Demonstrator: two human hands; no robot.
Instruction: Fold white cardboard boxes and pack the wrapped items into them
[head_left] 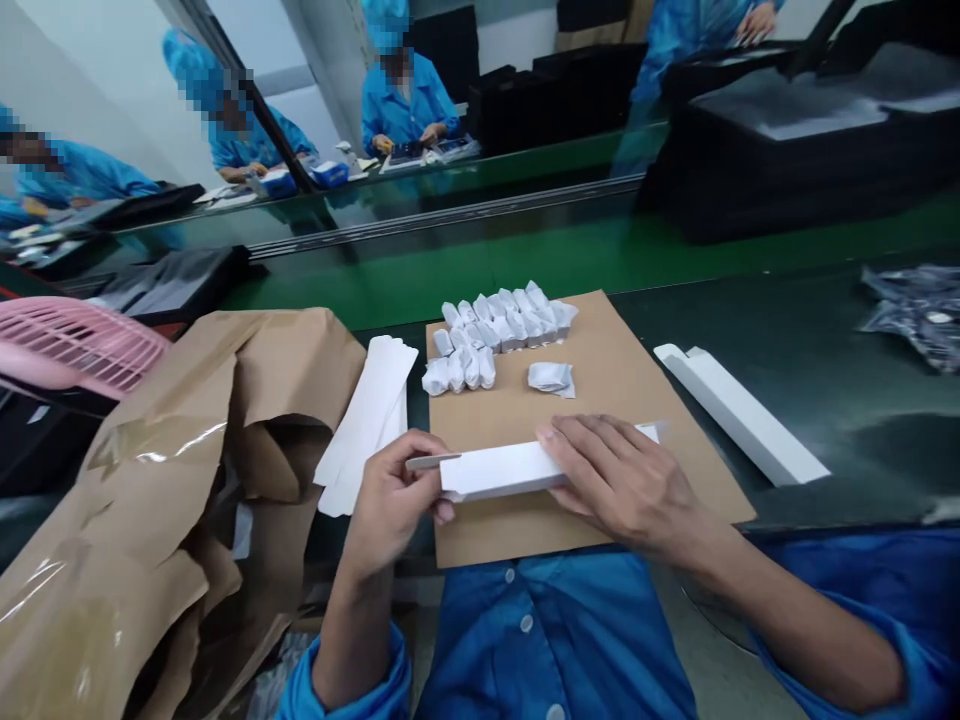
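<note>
A long white carton (502,470) lies across my two hands, over a sheet of brown cardboard (517,535). Its left end, with a flap sticking out, is pinched by my left hand (397,490). My right hand (619,480) wraps over the right part of the carton, fingers closed on its top and side. Just beyond it sits a single small white wrapped packet (551,378). Several similar wrapped packets (487,330) stand in rows at the back of the cardboard. What the carton contains is hidden.
Flat white cartons (367,420) lie left of the cardboard, beside a large open brown paper bag (172,450). To the right is another white carton (742,415). A pink fan (82,345) stands at far left, clear plastic bags (919,310) at far right. Co-workers sit across the green conveyor (420,265).
</note>
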